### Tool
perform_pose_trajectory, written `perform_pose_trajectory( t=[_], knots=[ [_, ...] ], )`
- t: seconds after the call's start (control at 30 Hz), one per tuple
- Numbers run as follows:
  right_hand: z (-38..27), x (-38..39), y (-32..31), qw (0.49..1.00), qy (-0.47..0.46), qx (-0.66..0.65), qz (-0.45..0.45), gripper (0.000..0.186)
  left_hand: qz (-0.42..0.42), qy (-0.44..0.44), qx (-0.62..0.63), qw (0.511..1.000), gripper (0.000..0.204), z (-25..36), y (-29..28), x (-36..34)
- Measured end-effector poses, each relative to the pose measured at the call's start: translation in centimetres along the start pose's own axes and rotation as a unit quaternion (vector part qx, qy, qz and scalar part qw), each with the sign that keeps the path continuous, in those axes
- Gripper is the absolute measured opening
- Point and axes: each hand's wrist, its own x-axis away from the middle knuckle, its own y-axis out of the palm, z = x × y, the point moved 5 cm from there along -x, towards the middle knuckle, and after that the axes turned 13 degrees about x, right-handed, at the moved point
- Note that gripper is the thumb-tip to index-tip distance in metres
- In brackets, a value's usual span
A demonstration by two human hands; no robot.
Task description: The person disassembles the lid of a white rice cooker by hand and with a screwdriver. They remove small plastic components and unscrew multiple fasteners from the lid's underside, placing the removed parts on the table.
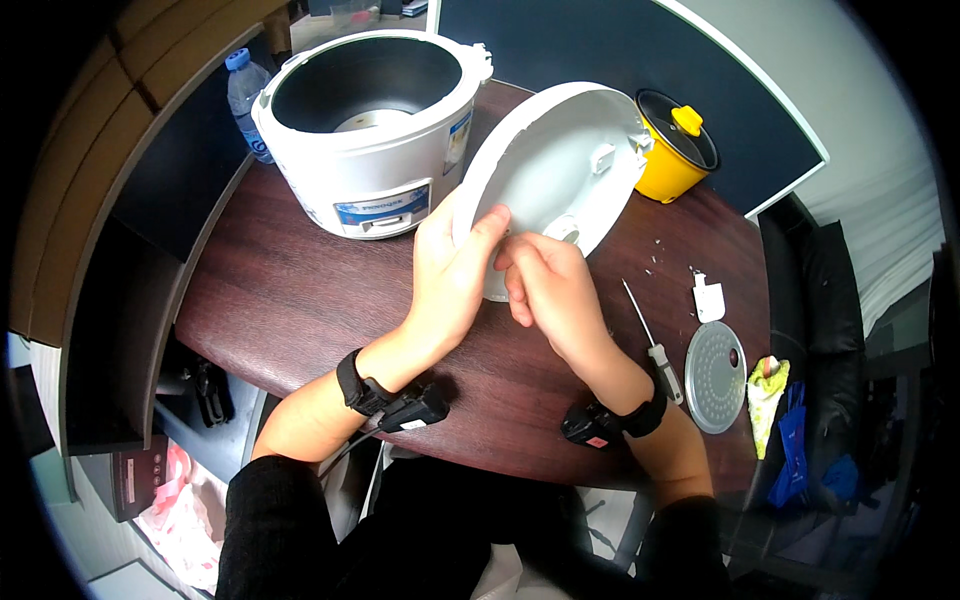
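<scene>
Leaning, a white lid (545, 165) seems clasped between left fingers (488, 228).

left grip (449, 268): fingers mostly hidden behind the white lid (545, 155).

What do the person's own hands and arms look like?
Left hand and right hand are bare. Each wrist wears a black strap and a black box with a small label; a grey cable leaves the left box. Both sleeves are black.

A blue-capped bottle (246, 105) stands at the frame's upper left, a yellow pot (672, 165) at upper right. A pink-and-white plastic bag (182, 512) lies lower left.
</scene>
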Motion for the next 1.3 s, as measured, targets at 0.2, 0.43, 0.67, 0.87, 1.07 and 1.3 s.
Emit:
perform_pose_trajectory(
  t=[0.2, 0.43, 0.67, 0.87, 1.07, 1.3],
  knots=[
    [0.2, 0.8, 0.2, 0.942, 0.113, -0.288, -0.131, 0.022, 0.007, 0.025, -0.016, 1.0, 0.022, 0.0, 0.0, 0.0],
    [-2.8, 1.2, -1.2, 0.926, -0.145, 0.342, 0.067, 0.014, -0.005, 0.018, -0.009, 1.0, 0.025, 0.1, 0.0, 0.1],
    [-3.9, 1.8, -0.7, 0.794, -0.311, 0.497, 0.162, 0.012, -0.009, 0.007, -0.003, 1.0, 0.028, 0.0, 0.0, 0.2],
    [-3.2, 1.5, -0.4, 0.808, -0.305, 0.471, 0.177, 0.012, -0.006, 0.032, -0.028, 0.999, 0.027, 0.1, 0.0, 0.2],
    [-0.3, 0.0, -0.2, 0.996, -0.046, 0.048, 0.062, 0.019, -0.008, 0.033, -0.041, 0.999, 0.02, 0.2, 0.1, -0.1],
    [-1.0, 0.1, -0.4, 0.976, -0.094, 0.166, 0.109, 0.017, -0.01, 0.045, -0.037, 0.998, 0.019, 0.8, 0.3, 0.0]
  ],
)
